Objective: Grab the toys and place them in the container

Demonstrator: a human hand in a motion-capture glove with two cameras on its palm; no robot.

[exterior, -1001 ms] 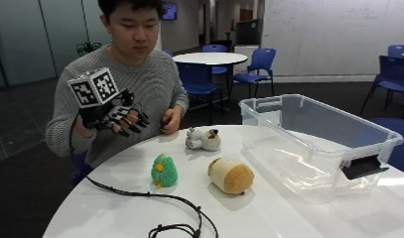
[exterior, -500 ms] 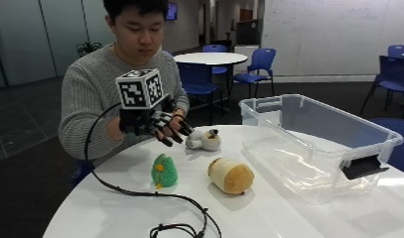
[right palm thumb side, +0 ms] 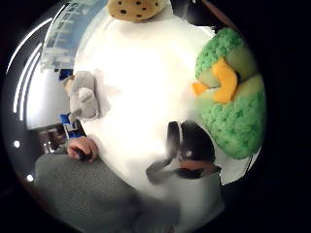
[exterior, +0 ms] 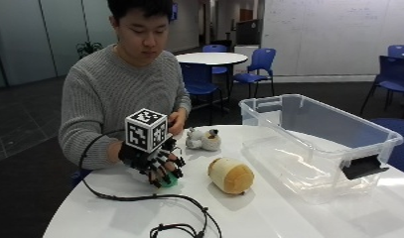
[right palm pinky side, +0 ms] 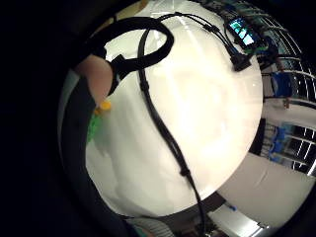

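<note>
Green knitted toy: on white round table, near left, almost wholly covered by gloved right hand. Hand over toy, fingers spread and bent downward, fingertips at toy's sides; closed grip not confirmed from outside view, seemingly not yet closed. Tan rounded plush: lying on table just right of hand, apart from it. Grey-and-white plush animal: farther back, near person's bare left hand. Clear plastic container: right side of table, open-topped, black latch on near end, no toys inside.

Thumb-side palm view: green toy with orange and yellow parts, close to palm, lying on table. Grey plush and tan speckled plush well apart from it across white surface.

Little-finger-side palm view: bare fingertip with black strap over tabletop; sliver of green and yellow toy beside it.
</note>
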